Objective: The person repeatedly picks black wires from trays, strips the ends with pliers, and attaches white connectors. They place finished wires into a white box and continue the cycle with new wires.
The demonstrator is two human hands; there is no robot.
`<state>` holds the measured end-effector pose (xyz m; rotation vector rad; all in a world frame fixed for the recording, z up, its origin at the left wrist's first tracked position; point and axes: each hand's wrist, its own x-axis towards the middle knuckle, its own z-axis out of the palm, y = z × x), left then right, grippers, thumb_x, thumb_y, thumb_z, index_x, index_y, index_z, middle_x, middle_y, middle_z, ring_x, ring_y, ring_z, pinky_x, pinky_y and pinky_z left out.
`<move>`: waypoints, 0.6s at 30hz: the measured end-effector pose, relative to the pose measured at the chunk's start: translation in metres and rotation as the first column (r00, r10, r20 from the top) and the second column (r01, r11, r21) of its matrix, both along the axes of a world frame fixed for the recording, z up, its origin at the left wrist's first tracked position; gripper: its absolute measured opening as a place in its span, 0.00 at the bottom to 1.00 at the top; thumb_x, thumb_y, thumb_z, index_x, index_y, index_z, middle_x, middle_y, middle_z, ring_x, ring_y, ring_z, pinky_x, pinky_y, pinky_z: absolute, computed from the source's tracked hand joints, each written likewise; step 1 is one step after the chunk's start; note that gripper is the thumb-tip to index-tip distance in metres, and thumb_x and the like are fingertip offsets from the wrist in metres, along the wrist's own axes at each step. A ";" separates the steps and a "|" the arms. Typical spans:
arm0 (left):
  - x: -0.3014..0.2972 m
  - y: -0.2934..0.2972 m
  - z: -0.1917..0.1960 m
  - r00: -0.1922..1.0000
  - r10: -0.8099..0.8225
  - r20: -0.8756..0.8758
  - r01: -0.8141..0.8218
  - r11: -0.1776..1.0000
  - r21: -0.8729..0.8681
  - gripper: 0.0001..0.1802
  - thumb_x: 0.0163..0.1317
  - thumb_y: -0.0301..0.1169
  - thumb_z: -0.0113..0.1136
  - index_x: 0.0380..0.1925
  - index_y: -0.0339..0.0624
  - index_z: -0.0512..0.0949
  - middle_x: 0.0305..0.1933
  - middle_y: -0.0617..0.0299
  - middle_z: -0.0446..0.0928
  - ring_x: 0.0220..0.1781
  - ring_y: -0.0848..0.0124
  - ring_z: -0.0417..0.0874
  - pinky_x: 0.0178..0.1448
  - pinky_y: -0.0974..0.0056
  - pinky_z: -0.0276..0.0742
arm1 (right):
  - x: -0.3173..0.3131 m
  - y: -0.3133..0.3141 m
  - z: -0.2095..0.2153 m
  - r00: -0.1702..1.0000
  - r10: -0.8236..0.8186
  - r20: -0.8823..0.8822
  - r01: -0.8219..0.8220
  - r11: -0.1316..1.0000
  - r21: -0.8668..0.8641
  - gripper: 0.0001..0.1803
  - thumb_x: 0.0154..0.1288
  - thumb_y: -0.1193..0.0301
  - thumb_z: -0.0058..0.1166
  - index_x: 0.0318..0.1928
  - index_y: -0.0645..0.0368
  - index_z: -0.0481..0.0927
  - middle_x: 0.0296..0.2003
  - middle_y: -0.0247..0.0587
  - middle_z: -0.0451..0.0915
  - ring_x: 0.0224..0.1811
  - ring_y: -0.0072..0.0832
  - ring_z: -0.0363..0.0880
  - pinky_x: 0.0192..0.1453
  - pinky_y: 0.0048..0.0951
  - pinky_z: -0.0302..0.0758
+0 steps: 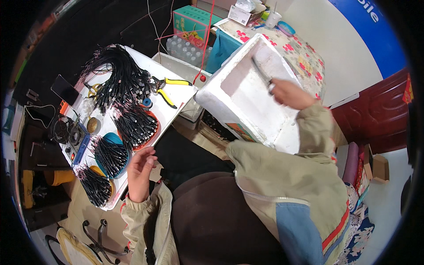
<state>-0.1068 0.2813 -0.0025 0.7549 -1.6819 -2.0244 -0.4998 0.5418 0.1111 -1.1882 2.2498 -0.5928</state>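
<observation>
My right hand (289, 93) reaches over a white foam box (276, 119) on the right. Its fingers are closed round one end of a slim dark grey thing (261, 70), blurred by motion, so its kind cannot be made out. At the edge of the white work surface, my left hand (142, 170) is raised with loosely bent fingers and nothing visible in it. Bundles of short black cables with metal plugs lie nearby, in a red bowl (154, 132), a blue bowl (125, 155) and a yellow bowl (110, 183).
A large heap of black cables (123, 81) covers the far part of the white surface, beside yellow-handled pliers (170, 90). A phone (65, 90) stands at its left. Behind the foam box is a table with a flowered cloth (304, 57). Clear bottles (183, 51) sit behind.
</observation>
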 end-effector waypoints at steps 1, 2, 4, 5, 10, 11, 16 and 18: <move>0.000 0.001 -0.004 1.000 -0.022 0.021 0.022 1.000 0.016 0.16 0.66 0.27 0.55 0.52 0.33 0.73 0.49 0.61 0.76 0.45 0.76 0.76 0.46 0.71 0.72 | -0.007 -0.004 -0.037 0.986 -0.114 0.122 0.099 0.988 0.120 0.13 0.69 0.66 0.38 0.35 0.63 0.71 0.21 0.40 0.74 0.22 0.27 0.72 0.28 0.32 0.72; 0.000 0.002 -0.007 0.999 -0.038 0.035 0.037 0.999 0.016 0.16 0.66 0.27 0.55 0.52 0.33 0.73 0.48 0.61 0.76 0.45 0.76 0.76 0.46 0.71 0.72 | -0.014 -0.009 -0.073 0.977 -0.130 0.167 0.085 0.963 0.256 0.13 0.70 0.66 0.38 0.35 0.63 0.70 0.22 0.39 0.75 0.22 0.25 0.73 0.28 0.31 0.72; -0.001 0.002 -0.012 0.996 -0.059 0.068 0.058 0.998 0.020 0.16 0.66 0.27 0.55 0.53 0.33 0.73 0.48 0.61 0.77 0.44 0.76 0.76 0.46 0.71 0.72 | -0.026 -0.016 -0.138 0.959 -0.088 0.271 -0.015 0.934 0.358 0.14 0.70 0.65 0.39 0.36 0.64 0.71 0.25 0.43 0.78 0.24 0.27 0.77 0.28 0.32 0.73; -0.001 0.001 -0.014 0.995 -0.064 0.075 0.062 0.998 0.028 0.16 0.67 0.27 0.55 0.53 0.33 0.73 0.47 0.61 0.77 0.44 0.76 0.76 0.46 0.72 0.72 | -0.030 -0.018 -0.168 0.952 -0.057 0.301 -0.061 0.928 0.367 0.16 0.68 0.65 0.39 0.36 0.66 0.73 0.26 0.48 0.80 0.25 0.31 0.80 0.30 0.35 0.74; -0.007 0.003 -0.023 0.987 -0.090 0.133 0.086 0.996 0.037 0.15 0.67 0.28 0.54 0.52 0.34 0.74 0.47 0.62 0.77 0.44 0.77 0.76 0.46 0.72 0.72 | -0.043 -0.045 -0.249 0.966 0.246 0.075 -0.252 0.965 0.069 0.16 0.69 0.64 0.40 0.42 0.66 0.74 0.36 0.55 0.81 0.38 0.43 0.81 0.45 0.41 0.75; -0.009 0.004 -0.025 0.986 -0.096 0.134 0.093 0.995 0.030 0.15 0.67 0.28 0.54 0.52 0.35 0.74 0.47 0.62 0.77 0.44 0.77 0.76 0.46 0.72 0.72 | -0.042 -0.051 -0.254 0.968 0.236 0.081 -0.242 0.967 0.083 0.16 0.68 0.64 0.41 0.44 0.65 0.74 0.39 0.56 0.81 0.42 0.44 0.81 0.48 0.41 0.74; -0.012 0.007 -0.029 0.982 -0.124 0.142 0.112 0.990 0.089 0.15 0.67 0.27 0.53 0.53 0.36 0.74 0.47 0.63 0.77 0.43 0.79 0.75 0.44 0.73 0.71 | -0.030 -0.068 -0.249 0.977 -0.053 0.208 -0.011 0.956 0.293 0.19 0.65 0.65 0.46 0.53 0.62 0.74 0.49 0.58 0.79 0.54 0.47 0.78 0.58 0.39 0.72; -0.003 0.004 -0.024 0.980 -0.090 0.176 0.076 0.994 0.084 0.15 0.67 0.27 0.53 0.53 0.36 0.73 0.47 0.63 0.77 0.43 0.79 0.75 0.43 0.74 0.71 | -0.028 -0.071 -0.229 0.989 -0.080 0.127 0.035 0.944 0.327 0.20 0.65 0.65 0.46 0.54 0.61 0.74 0.51 0.57 0.78 0.55 0.48 0.77 0.59 0.39 0.71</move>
